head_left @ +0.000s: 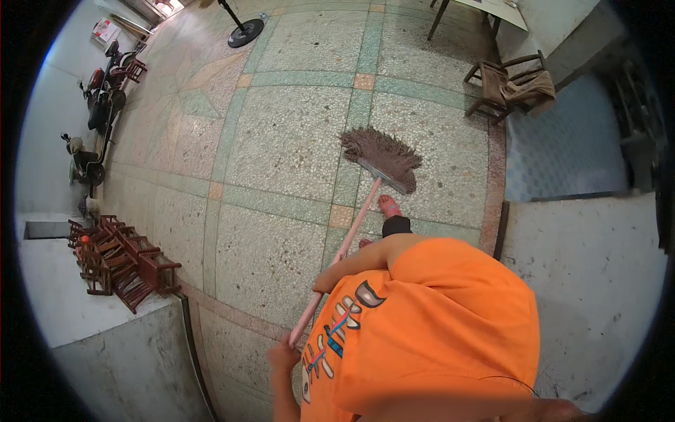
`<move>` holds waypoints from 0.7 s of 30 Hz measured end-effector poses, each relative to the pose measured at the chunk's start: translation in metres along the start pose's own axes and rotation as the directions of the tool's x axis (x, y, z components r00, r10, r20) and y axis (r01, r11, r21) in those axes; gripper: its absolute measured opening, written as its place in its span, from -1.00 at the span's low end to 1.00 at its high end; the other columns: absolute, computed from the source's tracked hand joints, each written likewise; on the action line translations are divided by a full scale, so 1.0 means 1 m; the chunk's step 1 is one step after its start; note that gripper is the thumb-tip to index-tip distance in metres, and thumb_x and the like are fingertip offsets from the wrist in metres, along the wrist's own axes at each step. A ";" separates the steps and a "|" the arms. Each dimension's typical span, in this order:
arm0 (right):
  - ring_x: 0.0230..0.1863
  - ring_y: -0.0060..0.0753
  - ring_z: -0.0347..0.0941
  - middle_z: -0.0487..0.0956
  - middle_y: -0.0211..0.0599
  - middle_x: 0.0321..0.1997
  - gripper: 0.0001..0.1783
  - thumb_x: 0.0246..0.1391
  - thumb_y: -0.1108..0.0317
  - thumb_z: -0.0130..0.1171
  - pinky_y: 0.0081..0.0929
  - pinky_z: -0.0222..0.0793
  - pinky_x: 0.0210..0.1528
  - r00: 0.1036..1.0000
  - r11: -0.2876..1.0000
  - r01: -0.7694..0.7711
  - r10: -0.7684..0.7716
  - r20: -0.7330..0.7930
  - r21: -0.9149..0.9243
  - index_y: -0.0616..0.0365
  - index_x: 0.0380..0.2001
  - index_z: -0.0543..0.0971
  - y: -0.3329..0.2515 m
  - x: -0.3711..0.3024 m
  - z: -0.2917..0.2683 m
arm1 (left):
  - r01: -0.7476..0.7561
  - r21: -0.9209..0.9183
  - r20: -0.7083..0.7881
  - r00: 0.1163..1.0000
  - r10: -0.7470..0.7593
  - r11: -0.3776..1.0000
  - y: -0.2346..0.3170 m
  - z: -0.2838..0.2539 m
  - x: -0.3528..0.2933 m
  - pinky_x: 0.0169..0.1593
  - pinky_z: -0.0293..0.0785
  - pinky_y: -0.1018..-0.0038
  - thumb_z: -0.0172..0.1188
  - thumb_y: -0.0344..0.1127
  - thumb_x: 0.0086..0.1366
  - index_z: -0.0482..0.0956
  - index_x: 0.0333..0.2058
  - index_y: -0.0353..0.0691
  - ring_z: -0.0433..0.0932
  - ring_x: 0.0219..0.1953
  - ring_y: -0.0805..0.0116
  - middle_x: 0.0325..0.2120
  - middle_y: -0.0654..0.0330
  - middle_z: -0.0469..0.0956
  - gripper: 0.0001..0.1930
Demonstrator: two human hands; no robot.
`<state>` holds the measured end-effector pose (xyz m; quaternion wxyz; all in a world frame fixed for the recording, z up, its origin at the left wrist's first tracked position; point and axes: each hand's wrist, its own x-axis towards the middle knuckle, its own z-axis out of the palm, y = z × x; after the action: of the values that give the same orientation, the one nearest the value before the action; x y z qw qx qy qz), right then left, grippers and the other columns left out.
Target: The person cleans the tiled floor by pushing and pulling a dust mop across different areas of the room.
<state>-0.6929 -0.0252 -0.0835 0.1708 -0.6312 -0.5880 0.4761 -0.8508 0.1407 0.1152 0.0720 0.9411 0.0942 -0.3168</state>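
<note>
I hold a broom with a pink handle (pixel 354 228) and a brown bristle head (pixel 383 156) that rests on the speckled tile floor (pixel 281 141) ahead of me. My left hand (pixel 283 352) grips the near end of the handle. My right hand (pixel 325 281) is closed around the handle higher up, its arm coming out from my orange shirt (pixel 436 316). My foot in a pink sandal (pixel 389 206) stands just behind the bristles.
Small dark wooden chairs (pixel 119 261) are stacked at the left by a concrete ledge (pixel 84 309). A wooden chair with a cloth (pixel 510 84) stands at the upper right. A round black stand base (pixel 245 32) and parked scooters (pixel 102 91) are farther off.
</note>
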 end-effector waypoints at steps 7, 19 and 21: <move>-0.13 -0.04 0.33 0.42 -0.06 -0.25 -0.60 -0.24 0.42 0.05 -0.16 0.28 -0.16 0.937 0.986 -0.160 0.167 -0.305 0.047 0.13 -0.20 0.35 0.050 -0.071 -0.039 | -0.264 0.125 -0.117 0.953 0.278 0.956 0.049 -0.059 0.086 -0.37 0.38 0.19 0.05 -0.42 -0.15 0.48 -0.37 -0.18 0.47 -0.45 -0.02 -0.54 -0.03 0.49 -0.74; -0.06 -0.02 0.21 0.29 -0.03 -0.17 -0.47 -0.36 0.51 0.05 -0.19 0.23 -0.10 0.346 0.934 -0.290 0.307 -0.886 0.211 0.18 -0.15 0.31 0.196 -0.263 -0.045 | -0.343 0.248 0.037 0.938 0.346 0.906 0.296 -0.146 0.219 -0.30 0.40 0.22 0.07 -0.41 -0.22 0.48 -0.33 -0.24 0.49 -0.41 -0.02 -0.50 -0.08 0.50 -0.66; -0.03 0.01 0.19 0.23 0.01 -0.10 -0.44 -0.38 0.52 0.06 -0.20 0.25 -0.12 0.281 0.881 -0.389 0.393 -0.875 0.271 0.22 -0.13 0.28 0.221 -0.297 -0.048 | -0.334 0.214 0.047 0.942 0.332 0.918 0.343 -0.148 0.238 -0.28 0.40 0.21 0.08 -0.41 -0.22 0.48 -0.33 -0.25 0.49 -0.39 -0.02 -0.49 -0.07 0.50 -0.66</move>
<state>-0.4833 -0.3326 -0.1129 0.3438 -0.9091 -0.2218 0.0783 -0.5022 -0.1328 0.1127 0.0210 0.9439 -0.1030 -0.3131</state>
